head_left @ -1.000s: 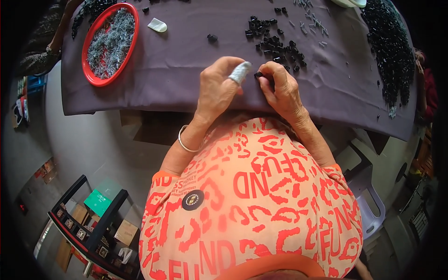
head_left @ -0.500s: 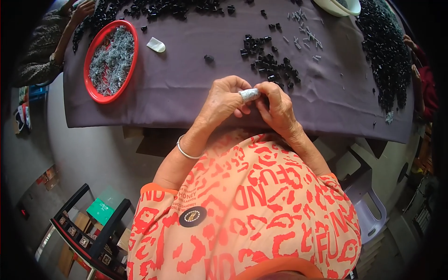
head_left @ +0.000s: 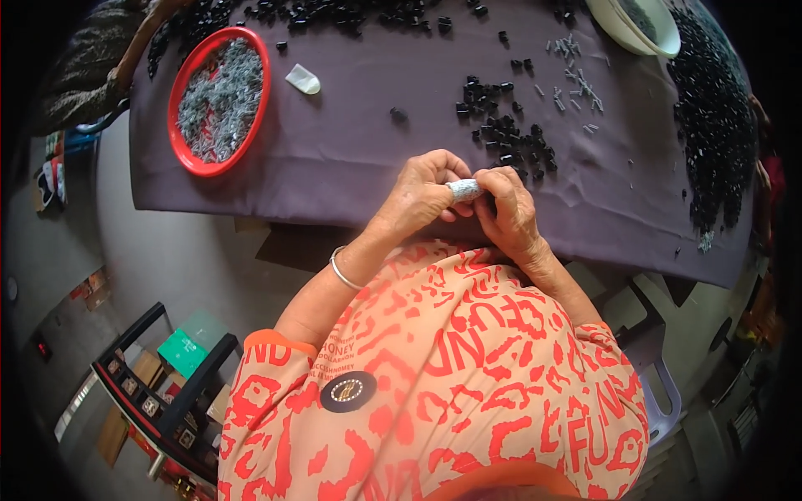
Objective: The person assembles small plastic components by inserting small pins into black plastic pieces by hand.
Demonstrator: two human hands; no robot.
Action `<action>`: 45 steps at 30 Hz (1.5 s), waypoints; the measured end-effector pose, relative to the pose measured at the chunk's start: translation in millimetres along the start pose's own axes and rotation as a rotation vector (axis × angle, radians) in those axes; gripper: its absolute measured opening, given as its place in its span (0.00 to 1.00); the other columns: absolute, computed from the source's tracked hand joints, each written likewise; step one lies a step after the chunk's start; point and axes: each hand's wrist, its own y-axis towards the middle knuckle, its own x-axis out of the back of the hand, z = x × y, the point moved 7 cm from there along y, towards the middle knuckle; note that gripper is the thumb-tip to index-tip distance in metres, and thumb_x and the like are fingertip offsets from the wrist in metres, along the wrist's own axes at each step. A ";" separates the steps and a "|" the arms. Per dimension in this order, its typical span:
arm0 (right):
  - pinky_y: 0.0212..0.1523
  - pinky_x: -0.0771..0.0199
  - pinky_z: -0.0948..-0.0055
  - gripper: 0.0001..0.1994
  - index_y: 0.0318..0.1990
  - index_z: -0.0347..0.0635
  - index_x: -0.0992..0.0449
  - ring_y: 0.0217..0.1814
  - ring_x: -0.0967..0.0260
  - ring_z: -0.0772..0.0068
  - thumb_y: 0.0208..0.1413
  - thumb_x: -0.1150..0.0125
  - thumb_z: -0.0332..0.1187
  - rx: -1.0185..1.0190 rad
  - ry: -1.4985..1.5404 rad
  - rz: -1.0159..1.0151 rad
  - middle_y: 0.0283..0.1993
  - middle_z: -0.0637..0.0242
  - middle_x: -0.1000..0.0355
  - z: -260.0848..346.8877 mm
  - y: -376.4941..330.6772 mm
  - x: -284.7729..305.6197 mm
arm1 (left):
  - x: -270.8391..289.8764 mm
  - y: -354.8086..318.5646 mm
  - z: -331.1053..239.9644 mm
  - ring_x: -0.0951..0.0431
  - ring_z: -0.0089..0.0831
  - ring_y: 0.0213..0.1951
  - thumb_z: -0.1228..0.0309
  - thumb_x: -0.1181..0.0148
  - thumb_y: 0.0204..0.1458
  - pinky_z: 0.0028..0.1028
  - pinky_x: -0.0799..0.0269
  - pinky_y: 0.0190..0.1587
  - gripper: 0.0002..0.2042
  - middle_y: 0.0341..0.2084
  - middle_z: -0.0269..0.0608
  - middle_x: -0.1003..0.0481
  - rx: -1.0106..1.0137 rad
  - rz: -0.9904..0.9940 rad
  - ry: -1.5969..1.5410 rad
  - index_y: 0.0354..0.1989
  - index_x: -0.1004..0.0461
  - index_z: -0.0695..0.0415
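My left hand (head_left: 424,194) and my right hand (head_left: 511,214) meet over the table's near edge, fingers closed in a pinch. A silvery-white wrapped cover (head_left: 464,190), apparently round my left thumb, points at my right fingertips. Whatever small thing lies between the fingertips is hidden. Just beyond my right hand is a loose cluster of small black plastic pieces (head_left: 510,138). Short grey pins (head_left: 583,93) lie scattered farther right. One dark piece (head_left: 398,115) sits apart, beyond my left hand.
A red oval basket (head_left: 173,125) full of grey pins stands at the left, beside a small whitish sleeve (head_left: 303,79). Black pieces are heaped along the far edge and right side (head_left: 712,125). A pale bowl (head_left: 622,33) stands far right. Other people's arms show at both sides.
The whole view has shifted and tilted slightly, so the table's things appear farther right. My hands stay pinched together in nearly the same place over the table edge.
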 end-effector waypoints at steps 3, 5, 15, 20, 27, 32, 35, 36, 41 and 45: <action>0.32 0.30 0.63 0.20 0.42 0.36 0.34 0.30 0.33 0.57 0.38 0.41 0.14 0.004 -0.010 0.000 0.30 0.58 0.32 0.1 -0.5 0.9 | -5.3 -1.5 -3.2 0.22 0.21 0.27 0.72 0.39 0.51 0.16 0.28 0.24 0.09 0.26 0.37 0.23 0.021 0.009 0.021 0.37 0.30 0.62; 0.32 0.31 0.64 0.20 0.43 0.36 0.33 0.30 0.33 0.57 0.39 0.41 0.14 -0.024 -0.040 0.003 0.30 0.58 0.32 -1.8 -1.1 0.1 | -2.0 -0.5 -1.4 0.22 0.21 0.28 0.72 0.39 0.51 0.16 0.28 0.24 0.09 0.26 0.37 0.23 0.014 -0.002 0.024 0.37 0.30 0.62; 0.33 0.30 0.65 0.24 0.47 0.37 0.34 0.33 0.33 0.57 0.38 0.42 0.12 -0.007 -0.042 0.017 0.37 0.57 0.32 -0.2 -1.9 -2.1 | -1.0 -2.7 3.0 0.23 0.20 0.27 0.69 0.39 0.52 0.16 0.29 0.24 0.10 0.26 0.35 0.23 -0.031 -0.022 0.019 0.38 0.30 0.60; 0.45 0.31 0.62 0.24 0.49 0.36 0.34 0.44 0.32 0.53 0.39 0.39 0.18 0.017 0.012 0.012 0.44 0.55 0.31 10.3 6.4 7.3 | -1.5 -4.4 -0.3 0.23 0.18 0.27 0.68 0.39 0.53 0.16 0.29 0.24 0.10 0.27 0.35 0.23 -0.074 0.015 -0.021 0.38 0.29 0.60; 0.67 0.49 0.58 0.32 0.59 0.32 0.38 0.68 0.45 0.55 0.50 0.42 0.43 0.037 -0.174 0.288 0.63 0.50 0.39 15.0 9.8 -25.2 | -1.8 -6.3 -7.0 0.27 0.18 0.30 0.83 0.48 0.45 0.21 0.29 0.32 0.07 0.27 0.34 0.23 -0.289 -0.025 -0.013 0.33 0.25 0.65; 0.67 0.50 0.56 0.30 0.57 0.33 0.36 0.66 0.43 0.55 0.49 0.42 0.42 0.006 -0.178 0.288 0.62 0.50 0.38 14.7 16.8 -23.4 | 4.3 1.7 -2.0 0.27 0.19 0.28 0.79 0.43 0.44 0.24 0.29 0.32 0.07 0.25 0.38 0.23 -0.321 -0.076 0.104 0.32 0.26 0.66; 0.65 0.46 0.57 0.25 0.54 0.35 0.33 0.62 0.39 0.53 0.51 0.42 0.40 0.055 -0.157 0.178 0.58 0.52 0.34 17.5 11.1 -8.4 | -3.2 -6.5 -5.0 0.26 0.21 0.28 0.78 0.41 0.44 0.26 0.29 0.32 0.07 0.25 0.42 0.22 -0.418 -0.116 0.245 0.32 0.26 0.65; 0.63 0.45 0.57 0.22 0.52 0.36 0.32 0.58 0.37 0.52 0.53 0.43 0.39 0.072 -0.119 0.084 0.55 0.54 0.32 16.0 7.8 2.4 | -7.6 -11.9 -10.0 0.24 0.24 0.27 0.77 0.40 0.44 0.27 0.28 0.32 0.07 0.25 0.44 0.23 -0.541 -0.169 0.311 0.32 0.26 0.64; 0.42 0.31 0.65 0.09 0.36 0.38 0.26 0.41 0.32 0.59 0.45 0.39 0.20 -0.104 -0.348 -0.194 0.37 0.60 0.28 -26.5 15.2 56.4 | -14.8 -21.6 -21.1 0.24 0.45 0.29 0.75 0.35 0.43 0.36 0.28 0.32 0.09 0.26 0.48 0.25 -0.693 -0.317 0.634 0.32 0.26 0.61; 0.42 0.32 0.65 0.07 0.35 0.40 0.25 0.39 0.32 0.60 0.46 0.38 0.23 -0.038 -0.386 -0.132 0.35 0.63 0.29 -35.1 42.9 55.2 | 33.5 -21.4 -57.5 0.24 0.40 0.26 0.76 0.37 0.43 0.35 0.28 0.31 0.06 0.24 0.46 0.26 -0.802 -0.566 0.833 0.30 0.25 0.60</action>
